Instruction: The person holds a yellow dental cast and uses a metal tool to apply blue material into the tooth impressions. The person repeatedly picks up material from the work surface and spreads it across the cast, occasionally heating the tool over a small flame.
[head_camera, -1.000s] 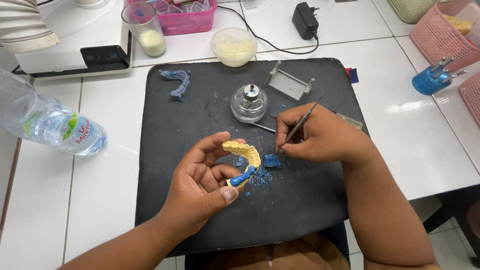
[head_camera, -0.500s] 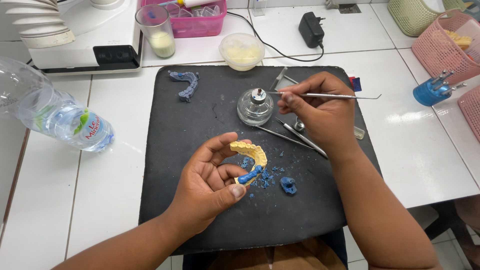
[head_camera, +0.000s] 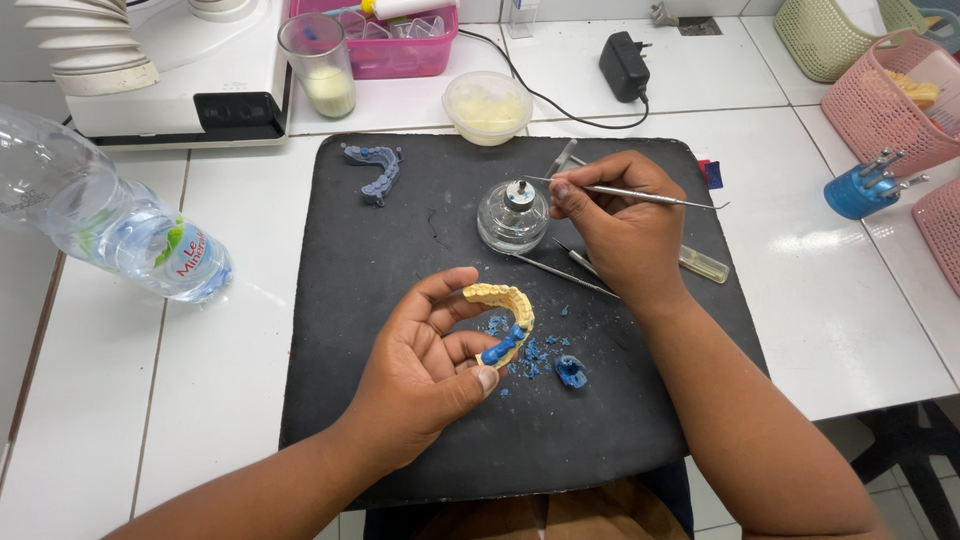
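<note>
My left hand (head_camera: 425, 365) holds a yellow arch-shaped dental cast (head_camera: 503, 304) with blue wax on one end, low over a black mat (head_camera: 400, 250). My right hand (head_camera: 620, 225) grips a thin metal instrument (head_camera: 650, 194), its tip held at the wick of a small glass spirit lamp (head_camera: 513, 216). Blue wax crumbs and a blue lump (head_camera: 570, 371) lie on the mat under the cast. A second blue arch piece (head_camera: 375, 170) rests at the mat's far left.
Other metal tools (head_camera: 560, 270) lie beside the lamp. A plastic water bottle (head_camera: 120, 235) lies at left. Behind the mat stand a glass of white liquid (head_camera: 320, 65), a lidded tub (head_camera: 487, 105), a pink tray (head_camera: 400, 40), a power adapter (head_camera: 624, 64). Baskets (head_camera: 880, 95) and a blue tool holder (head_camera: 860, 190) are at right.
My right hand lifted the instrument away from the cast and carried it up to the lamp's wick. The left hand kept the cast in place.
</note>
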